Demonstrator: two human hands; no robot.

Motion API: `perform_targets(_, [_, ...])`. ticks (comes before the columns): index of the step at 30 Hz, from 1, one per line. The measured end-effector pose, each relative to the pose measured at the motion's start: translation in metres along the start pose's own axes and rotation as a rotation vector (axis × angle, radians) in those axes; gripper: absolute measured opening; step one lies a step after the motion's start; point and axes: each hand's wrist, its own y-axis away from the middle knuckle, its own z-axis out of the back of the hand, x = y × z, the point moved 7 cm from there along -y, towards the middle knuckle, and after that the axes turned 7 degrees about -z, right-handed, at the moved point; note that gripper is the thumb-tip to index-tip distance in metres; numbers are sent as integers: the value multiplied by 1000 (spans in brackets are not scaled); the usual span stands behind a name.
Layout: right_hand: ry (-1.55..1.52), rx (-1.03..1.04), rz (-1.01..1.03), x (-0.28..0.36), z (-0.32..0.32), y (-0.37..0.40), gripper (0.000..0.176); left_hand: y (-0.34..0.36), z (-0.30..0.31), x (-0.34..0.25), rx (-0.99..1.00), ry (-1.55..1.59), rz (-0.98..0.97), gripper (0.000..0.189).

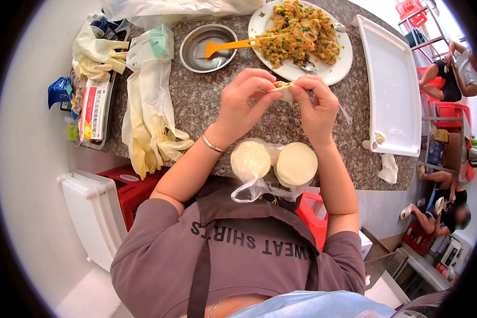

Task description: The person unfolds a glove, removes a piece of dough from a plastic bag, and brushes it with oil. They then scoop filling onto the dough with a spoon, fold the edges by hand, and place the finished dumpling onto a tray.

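Observation:
A dumpling (285, 91) with filling showing at its top is held between my two hands, over the counter. My left hand (245, 100) pinches its left edge, with a bangle on that wrist. The fingers of my right hand (317, 103) are closed on its right edge. Just beyond my hands, a white plate (343, 68) bears a heap of chopped filling (297, 34) with spoons in it. Two stacks of round dumpling wrappers, a left stack (250, 159) and a right stack (297, 164), lie in clear plastic close to my body.
A metal bowl (190, 59) with an orange-handled brush (222, 47) stands left of the plate. A white tray (392, 90) on the right holds one dumpling (380, 137) at its near corner. Pale gloves (148, 116) and boxes lie left. Two people sit at the far right.

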Motion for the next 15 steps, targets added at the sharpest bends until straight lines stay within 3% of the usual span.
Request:
perform_targets(2, [38, 34, 44, 1, -1, 0, 6, 0, 3, 3, -87, 124, 67, 13])
perform_targets(8, [31, 34, 50, 2, -3, 0, 7, 0, 3, 1, 63, -75, -99, 19])
perform_targets(11, [57, 49, 24, 2, -3, -2, 7, 3, 0, 11, 94, -21, 11, 18])
perform_targets(13, [88, 80, 25, 2, -1, -4, 8, 7, -3, 26, 62, 210, 213, 20])
perform_targets(15, [120, 113, 24, 2, 2, -8, 9, 5, -3, 22, 32, 219, 195, 22])
